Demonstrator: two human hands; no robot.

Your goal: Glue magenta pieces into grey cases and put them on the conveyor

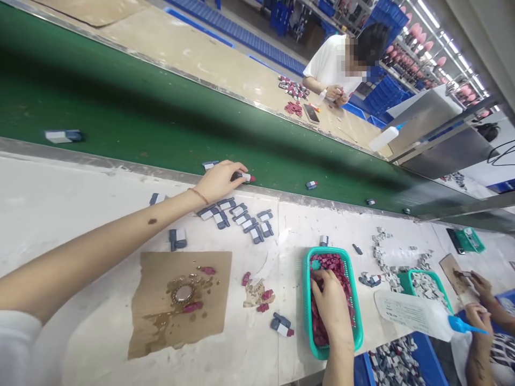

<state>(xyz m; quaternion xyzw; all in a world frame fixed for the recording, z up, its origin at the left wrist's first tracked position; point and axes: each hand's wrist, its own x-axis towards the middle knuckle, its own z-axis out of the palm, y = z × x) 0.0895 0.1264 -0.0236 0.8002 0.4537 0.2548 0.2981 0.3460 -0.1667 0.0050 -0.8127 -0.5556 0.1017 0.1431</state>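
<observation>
At the near edge of the green conveyor belt, my left hand (222, 181) pinches a small plastic part (243, 177) with a dark grey body, a white face and a red tip. Just below that wrist lie several grey-and-white parts (242, 219) on the white table. My right hand (332, 303) reaches into a green basket (308, 321) of small dark red pieces (345, 279). Its fingers curl down among them, and whatever they grip is hidden. Left of the basket rest a grey part with a red tip (282, 325) and loose red pieces (267, 295).
Brown cardboard (217, 316) carries a wet round cap (184, 293) and two red pieces. A bottle with a blue nozzle (414, 313) lies at right, above a blue bin (432, 364) of parts. Co-workers' hands (478, 287) work at far right; another person (333, 59) sits across the belt (161, 128).
</observation>
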